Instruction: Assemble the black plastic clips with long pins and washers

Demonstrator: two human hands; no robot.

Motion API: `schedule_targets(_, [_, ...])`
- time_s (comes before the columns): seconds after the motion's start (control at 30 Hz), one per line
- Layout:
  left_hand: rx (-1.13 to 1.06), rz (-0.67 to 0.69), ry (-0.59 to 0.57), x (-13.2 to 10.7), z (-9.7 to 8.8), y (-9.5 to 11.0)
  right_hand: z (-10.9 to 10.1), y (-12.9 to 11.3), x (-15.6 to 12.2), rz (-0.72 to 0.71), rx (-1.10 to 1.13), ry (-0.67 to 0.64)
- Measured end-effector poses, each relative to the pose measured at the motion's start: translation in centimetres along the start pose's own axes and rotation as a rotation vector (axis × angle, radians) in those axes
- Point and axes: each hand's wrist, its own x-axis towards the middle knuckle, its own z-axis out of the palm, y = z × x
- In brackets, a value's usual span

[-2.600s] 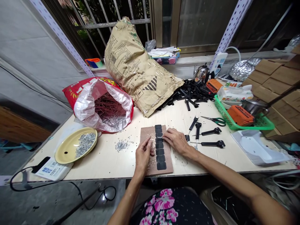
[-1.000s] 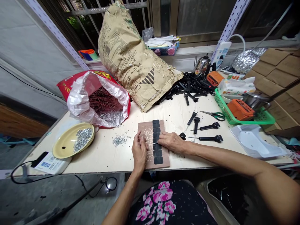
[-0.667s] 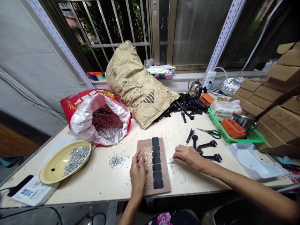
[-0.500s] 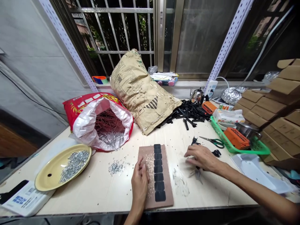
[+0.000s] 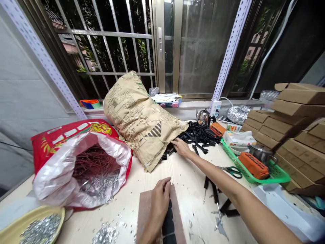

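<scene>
My left hand (image 5: 160,203) rests over the brown board (image 5: 145,206), fingers curled together; what they hold, if anything, is hidden. A row of black pads (image 5: 169,230) lies on that board, partly covered by the hand. Far forward, my right hand (image 5: 181,147) reaches to the lower edge of the large paper sack (image 5: 142,118), fingers stretched out, beside a heap of black plastic pieces (image 5: 200,134). Its fingertips are partly hidden at the sack's edge. Below my right forearm lie black-handled tools (image 5: 215,191) with thin metal shafts.
At left stand a red bag of metal rods (image 5: 96,166) and a yellow dish (image 5: 58,220) of small metal pieces. A small metal pile (image 5: 105,234) lies left of the board. Scissors (image 5: 233,172), a green basket (image 5: 279,176) and stacked cardboard boxes (image 5: 302,152) are at right.
My right hand has moved forward and left from the tools to the sack's edge by the black heap. My left hand has shifted onto the pads. The view has tilted up.
</scene>
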Motion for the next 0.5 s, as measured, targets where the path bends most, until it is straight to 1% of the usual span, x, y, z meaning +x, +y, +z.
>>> schedule_targets(0.07, [0.026, 0.011, -0.030, 2.1, 0.8, -0.5, 0.0, 0.2, 0.9, -0.068, -0.060, -0.040])
schedule_targets(0.13, [0.031, -0.003, -0.064, 3.0, 1.0, -1.1, 0.2, 0.5, 0.9, -0.139, -0.095, -0.095])
schedule_targets(0.2, [0.013, -0.031, -0.092, 2.8, 0.6, -1.4, 0.5, 0.7, 0.0, -0.251, -0.142, -0.166])
schedule_targets(0.27, [0.007, -0.090, -0.110, 2.3, -0.3, -1.1, 0.8, 0.7, -1.6, -0.376, -0.191, -0.235])
schedule_targets(0.3, [0.009, -0.126, -0.114, 2.0, -0.8, -0.9, 0.9, 0.6, -2.5, -0.404, -0.203, -0.255])
schedule_targets(0.33, [0.010, -0.162, -0.113, 1.7, -1.2, -0.6, 0.9, 0.3, -3.5, -0.396, -0.203, -0.259])
schedule_targets(0.4, [-0.002, -0.212, -0.107, 1.4, -1.6, -0.1, 0.6, -0.8, -5.6, -0.298, -0.184, -0.231])
schedule_targets(0.5, [-0.095, -0.221, -0.092, 1.3, -0.7, 0.2, -0.4, -3.7, -9.0, -0.094, -0.092, -0.200])
